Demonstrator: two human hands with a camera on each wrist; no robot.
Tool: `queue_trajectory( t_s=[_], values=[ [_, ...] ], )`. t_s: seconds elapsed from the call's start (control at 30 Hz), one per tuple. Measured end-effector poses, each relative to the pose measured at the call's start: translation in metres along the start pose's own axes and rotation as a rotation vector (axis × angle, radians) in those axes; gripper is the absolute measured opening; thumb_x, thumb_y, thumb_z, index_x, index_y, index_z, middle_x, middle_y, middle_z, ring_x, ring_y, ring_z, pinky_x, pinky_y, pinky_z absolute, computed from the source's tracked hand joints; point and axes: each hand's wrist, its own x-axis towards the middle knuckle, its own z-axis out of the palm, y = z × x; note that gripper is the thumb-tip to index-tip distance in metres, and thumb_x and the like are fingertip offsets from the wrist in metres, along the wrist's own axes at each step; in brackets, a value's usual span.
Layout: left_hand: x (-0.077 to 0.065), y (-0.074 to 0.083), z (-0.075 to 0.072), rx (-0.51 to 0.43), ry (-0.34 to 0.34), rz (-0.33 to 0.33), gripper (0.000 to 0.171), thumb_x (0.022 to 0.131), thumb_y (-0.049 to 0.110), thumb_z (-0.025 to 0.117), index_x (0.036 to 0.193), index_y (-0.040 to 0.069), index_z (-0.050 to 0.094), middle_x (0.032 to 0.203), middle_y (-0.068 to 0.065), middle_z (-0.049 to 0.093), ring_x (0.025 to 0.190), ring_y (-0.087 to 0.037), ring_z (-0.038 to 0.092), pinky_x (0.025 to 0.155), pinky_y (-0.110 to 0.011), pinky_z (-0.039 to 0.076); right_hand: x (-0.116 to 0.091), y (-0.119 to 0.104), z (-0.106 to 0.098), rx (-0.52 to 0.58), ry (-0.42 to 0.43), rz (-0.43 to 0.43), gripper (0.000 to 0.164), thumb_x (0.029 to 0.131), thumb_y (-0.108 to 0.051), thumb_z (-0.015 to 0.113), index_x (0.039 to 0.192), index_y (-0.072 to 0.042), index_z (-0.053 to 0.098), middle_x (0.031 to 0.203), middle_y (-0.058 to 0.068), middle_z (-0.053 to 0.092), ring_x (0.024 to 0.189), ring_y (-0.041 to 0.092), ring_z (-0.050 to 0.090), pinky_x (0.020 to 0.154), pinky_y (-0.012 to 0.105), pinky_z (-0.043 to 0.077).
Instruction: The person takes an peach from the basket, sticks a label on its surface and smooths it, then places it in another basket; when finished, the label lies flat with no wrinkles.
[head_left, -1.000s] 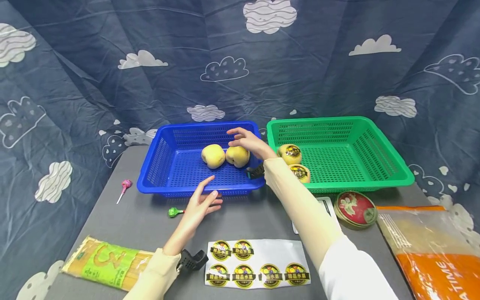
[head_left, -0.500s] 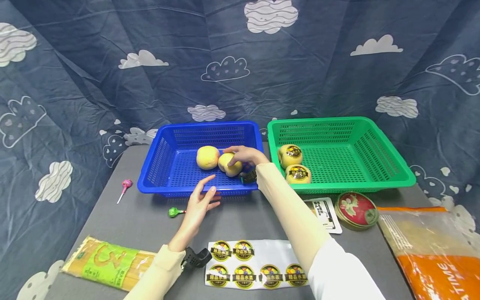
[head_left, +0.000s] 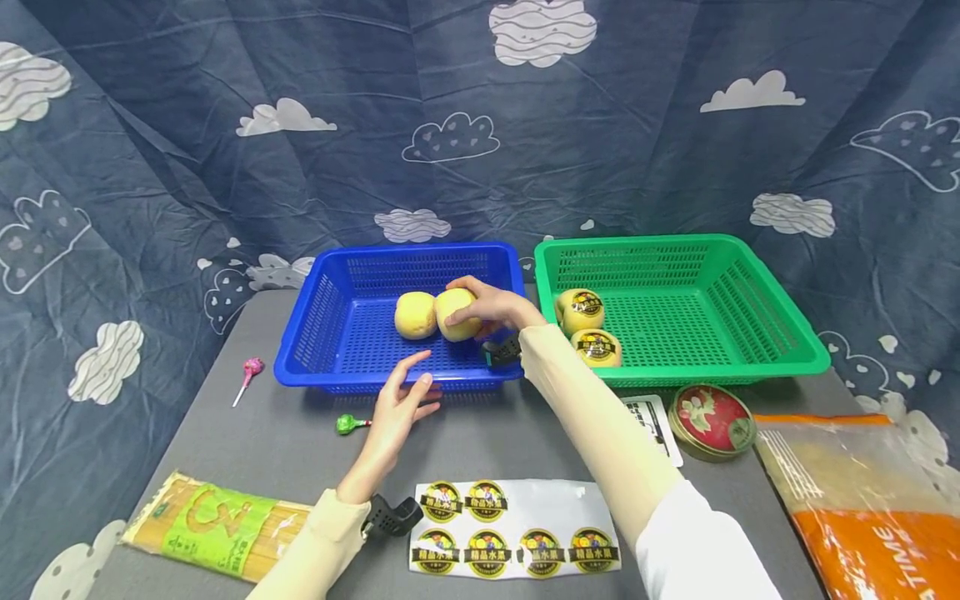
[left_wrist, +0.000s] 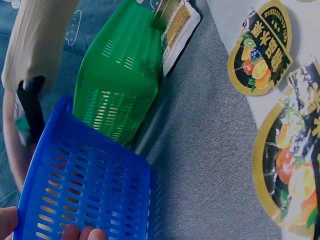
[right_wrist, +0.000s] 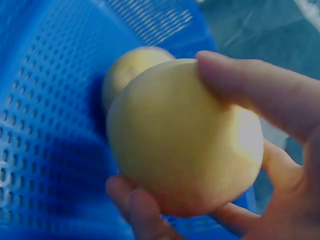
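Fingers of my right hand (head_left: 498, 303) clamped round one yellow fruit (head_left: 453, 316), higher than before, second fruit (head_left: 414, 316) at its nine o'clock, left hand (head_left: 397, 408) unmoved, fingers apart.

The right hand (right_wrist: 295, 192) lay toward 4 o'clock, gripping a smooth, pale yellow fruit (right_wrist: 180, 135), one digit over its 1 o'clock edge and two fingertips (right_wrist: 142, 205) at 7 o'clock. A second yellow fruit (right_wrist: 131, 72) showed partly behind at 11 o'clock, though whether the two touched was hard to tell. The perforated blue basket (right_wrist: 60, 155) spread from 7 to 12 o'clock.
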Motion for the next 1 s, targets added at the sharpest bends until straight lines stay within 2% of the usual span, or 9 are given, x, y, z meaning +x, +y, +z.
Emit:
queue_trajectory(
  t_s=[0.13, 0.23, 0.47, 0.6, 0.73, 0.87, 1.0],
  values=[
    [0.000, -0.001, 0.000, -0.003, 0.004, 0.008, 0.042, 0.093, 0.019, 0.050, 0.132, 0.006, 0.041, 0.106, -0.035, 0.049, 0.098, -0.049, 0.050, 0.082, -0.047, 0.046, -0.020, -0.012, -0.009, 0.064, 0.018, -0.111, 0.062, 0.079, -0.020, 0.068, 0.132, -0.022, 0.034, 0.116, 0.014, 0.040, 0.078, 0.028, 0.058, 0.069, 0.042, 0.052],
    [0.000, -0.002, 0.000, -0.003, 0.011, 0.011, 0.041, 0.093, 0.019, 0.050, 0.131, 0.007, 0.042, 0.106, -0.036, 0.049, 0.098, -0.048, 0.051, 0.083, -0.050, 0.044, -0.042, -0.019, -0.015, 0.088, 0.022, -0.178, 0.063, 0.078, -0.024, 0.069, 0.131, -0.024, 0.035, 0.116, 0.015, 0.039, 0.076, 0.032, 0.061, 0.064, 0.038, 0.053],
    [0.000, -0.002, 0.001, -0.003, 0.015, 0.002, 0.038, 0.093, 0.019, 0.051, 0.129, 0.010, 0.044, 0.106, -0.035, 0.050, 0.098, -0.048, 0.051, 0.082, -0.048, 0.045, -0.102, -0.014, -0.020, 0.080, 0.035, -0.246, 0.062, 0.076, -0.030, 0.071, 0.128, -0.027, 0.037, 0.111, 0.017, 0.037, 0.072, 0.041, 0.061, 0.061, 0.044, 0.052],
    [0.000, -0.002, 0.001, 0.017, 0.009, 0.011, 0.041, 0.093, 0.019, 0.050, 0.131, 0.005, 0.041, 0.107, -0.034, 0.050, 0.099, -0.047, 0.051, 0.081, -0.045, 0.047, -0.135, -0.001, -0.012, 0.085, 0.025, -0.242, 0.061, 0.076, -0.026, 0.072, 0.127, -0.027, 0.038, 0.110, 0.018, 0.036, 0.069, 0.041, 0.061, 0.058, 0.046, 0.052],
    [0.000, -0.001, 0.001, 0.022, 0.009, 0.012, 0.043, 0.093, 0.020, 0.050, 0.132, 0.005, 0.041, 0.108, -0.033, 0.050, 0.099, -0.047, 0.051, 0.082, -0.046, 0.046, -0.157, 0.022, 0.002, 0.097, -0.005, -0.232, 0.061, 0.078, -0.020, 0.071, 0.128, -0.023, 0.036, 0.113, 0.019, 0.035, 0.067, 0.037, 0.062, 0.057, 0.044, 0.052],
    [-0.001, -0.001, 0.002, 0.015, 0.012, 0.010, 0.042, 0.093, 0.019, 0.050, 0.131, 0.005, 0.041, 0.109, -0.034, 0.049, 0.100, -0.048, 0.050, 0.083, -0.050, 0.044, -0.167, 0.049, 0.017, 0.116, -0.026, -0.231, 0.061, 0.078, -0.016, 0.070, 0.129, -0.018, 0.036, 0.115, 0.021, 0.036, 0.066, 0.035, 0.062, 0.056, 0.047, 0.052],
    [-0.001, -0.001, 0.002, 0.022, 0.010, 0.011, 0.041, 0.093, 0.018, 0.050, 0.131, 0.005, 0.042, 0.111, -0.032, 0.048, 0.101, -0.048, 0.050, 0.083, -0.050, 0.044, -0.167, 0.077, 0.029, 0.131, -0.007, -0.202, 0.062, 0.077, -0.016, 0.071, 0.129, -0.015, 0.036, 0.117, 0.022, 0.037, 0.063, 0.033, 0.062, 0.056, 0.051, 0.050]
  ],
)
